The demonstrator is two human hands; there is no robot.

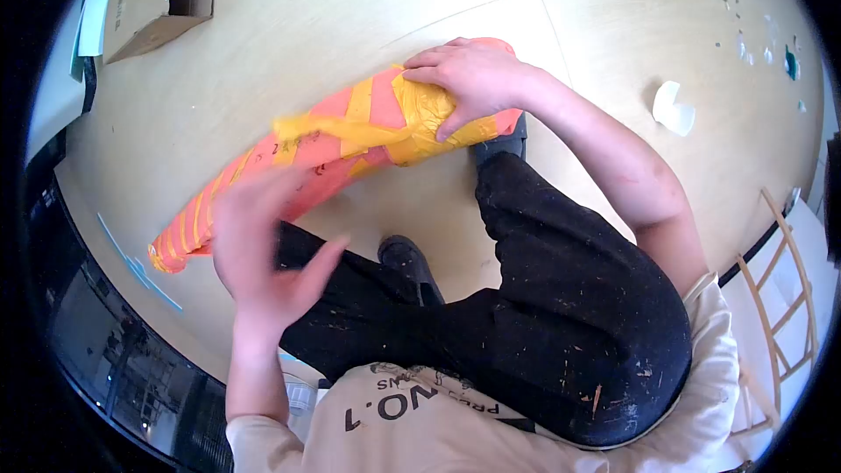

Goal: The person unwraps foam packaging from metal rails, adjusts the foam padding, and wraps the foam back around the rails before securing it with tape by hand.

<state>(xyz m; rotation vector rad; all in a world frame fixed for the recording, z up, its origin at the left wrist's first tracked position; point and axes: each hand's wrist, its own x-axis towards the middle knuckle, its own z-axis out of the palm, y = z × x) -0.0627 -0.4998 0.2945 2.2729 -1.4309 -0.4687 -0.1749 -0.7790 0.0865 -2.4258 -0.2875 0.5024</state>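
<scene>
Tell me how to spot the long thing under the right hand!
Over the pale floor, find the person's right hand. It rests on one end of a long bundle. Unlike the plain brown cardboard box, this bundle is pinkish-orange, banded with yellow tape.

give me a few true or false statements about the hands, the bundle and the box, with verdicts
1. The right hand rests on the bundle. True.
2. The right hand lies on blue tape. False: the tape is yellow.
3. The left hand is blurred, its thumb spread. True.
4. The box is at the picture's upper left. True.
5. The left hand is inside the box. False: it is well apart from it, by the bundle.
6. The bundle is plain green. False: it is orange-pink with yellow tape.
</scene>
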